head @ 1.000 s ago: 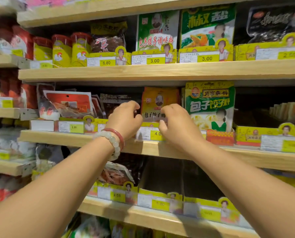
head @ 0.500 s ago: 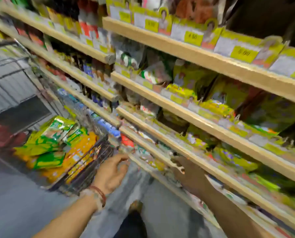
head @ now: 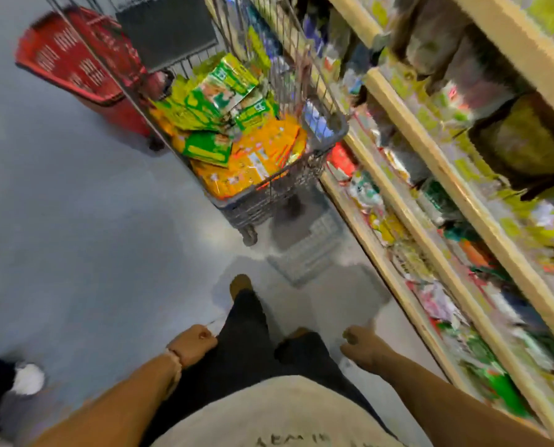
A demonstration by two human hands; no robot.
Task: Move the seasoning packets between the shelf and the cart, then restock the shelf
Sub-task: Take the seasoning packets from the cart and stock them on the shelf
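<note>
A grey wire cart [head: 325, 146] stands on the floor ahead of me, close against the shelf [head: 411, 156] on the right. Green seasoning packets [head: 217, 101] lie piled in it, with orange seasoning packets [head: 259, 162] at its near end. The view is blurred. My left hand [head: 193, 343], with a bead bracelet at the wrist, hangs low beside my dark trousers, fingers loosely curled, holding nothing. My right hand [head: 359, 345] hangs low too, loosely curled and empty, near the bottom shelf edge. Both hands are well short of the cart.
Wooden shelves packed with blurred goods run along the right side. A red plastic basket [head: 72, 59] sits on the grey floor behind the cart at the upper left. Someone's dark-and-white shoe [head: 27, 379] shows at the lower left. My foot [head: 240, 285] steps toward the cart.
My hands left the orange packets on the middle shelf and dropped to my sides. My view swung down and left from the shelf to the floor and cart.
</note>
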